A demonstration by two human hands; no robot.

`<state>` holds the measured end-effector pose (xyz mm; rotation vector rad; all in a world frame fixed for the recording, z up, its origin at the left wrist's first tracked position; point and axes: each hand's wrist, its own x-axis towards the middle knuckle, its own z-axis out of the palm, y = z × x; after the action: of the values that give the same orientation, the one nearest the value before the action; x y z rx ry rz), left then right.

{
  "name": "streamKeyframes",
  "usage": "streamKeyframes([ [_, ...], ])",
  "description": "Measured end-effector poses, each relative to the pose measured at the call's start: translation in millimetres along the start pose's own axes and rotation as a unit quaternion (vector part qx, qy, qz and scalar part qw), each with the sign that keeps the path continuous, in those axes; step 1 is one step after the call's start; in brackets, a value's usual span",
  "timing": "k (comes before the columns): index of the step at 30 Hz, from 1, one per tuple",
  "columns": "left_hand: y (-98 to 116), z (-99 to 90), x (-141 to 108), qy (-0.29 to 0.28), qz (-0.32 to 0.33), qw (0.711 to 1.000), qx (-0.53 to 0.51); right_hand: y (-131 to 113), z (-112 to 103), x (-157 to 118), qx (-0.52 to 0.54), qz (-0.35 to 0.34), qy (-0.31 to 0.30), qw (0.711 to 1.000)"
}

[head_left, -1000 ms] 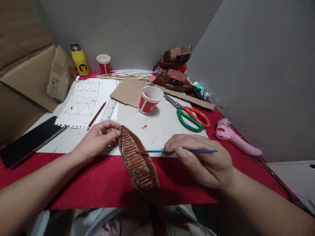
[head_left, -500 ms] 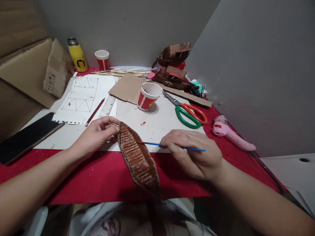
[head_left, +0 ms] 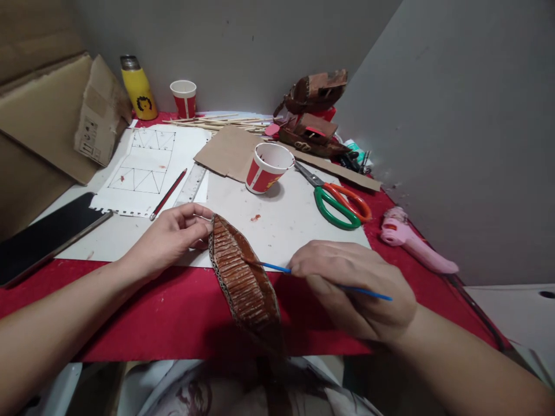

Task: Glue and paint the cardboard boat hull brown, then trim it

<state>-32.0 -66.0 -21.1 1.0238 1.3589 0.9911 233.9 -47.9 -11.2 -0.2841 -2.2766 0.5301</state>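
Note:
Pinched by its upper tip, a brown model boat hull (head_left: 243,281) with a ribbed inside and corrugated cardboard edges is in my left hand (head_left: 180,232). The hull slants down to the right over the red cloth. My right hand (head_left: 353,289) is closed around a thin blue paintbrush (head_left: 275,267), whose bristle end touches the inside of the hull near its right wall. A red and white paper cup (head_left: 269,169) with dark stains inside stands beyond my hands. Scissors (head_left: 336,206) with one green and one orange handle lie right of the cup.
A phone (head_left: 47,234), a pencil (head_left: 169,193) and a drawing sheet (head_left: 143,159) lie at left beside a cardboard box (head_left: 39,138). Two brown model boats (head_left: 310,136) stand at the back. A pink glue gun (head_left: 416,242) rests at right; a yellow bottle (head_left: 139,86) stands behind.
My right hand has moved slightly right and toward me, and the brush tip has slid a little down the hull. My left hand keeps its hold. The view has shifted slightly.

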Motion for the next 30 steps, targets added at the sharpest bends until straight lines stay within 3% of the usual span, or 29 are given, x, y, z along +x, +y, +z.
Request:
streamKeyframes([
  [5, 0.2, 0.0, -0.2, 0.007, 0.001, 1.0, 0.003, -2.6, -7.3, -1.7, 0.007, 0.029, -0.038, 0.999],
  [9, 2.2, 0.0, -1.1, 0.013, -0.001, 1.0, 0.012, -3.2, -8.0, -2.9, -0.004, 0.021, -0.033, 0.999],
  [13, 3.7, 0.7, -1.1, 0.014, -0.003, 1.0, 0.021, -4.1, -7.5, -3.2, -0.017, 0.054, -0.03, 0.998],
  [17, 2.5, 0.5, -0.2, 0.012, 0.0, 1.0, 0.016, -2.9, -6.0, -2.1, 0.027, 0.034, -0.044, 0.998],
  [25, 2.8, 1.1, 0.3, 0.006, 0.0, 1.0, 0.001, -5.0, -7.2, -2.9, -0.04, 0.077, -0.005, 0.996],
  [30, 0.8, 0.3, 1.3, 0.003, -0.004, 1.0, 0.003, -3.8, -6.9, 0.3, 0.004, 0.041, -0.048, 0.998],
])
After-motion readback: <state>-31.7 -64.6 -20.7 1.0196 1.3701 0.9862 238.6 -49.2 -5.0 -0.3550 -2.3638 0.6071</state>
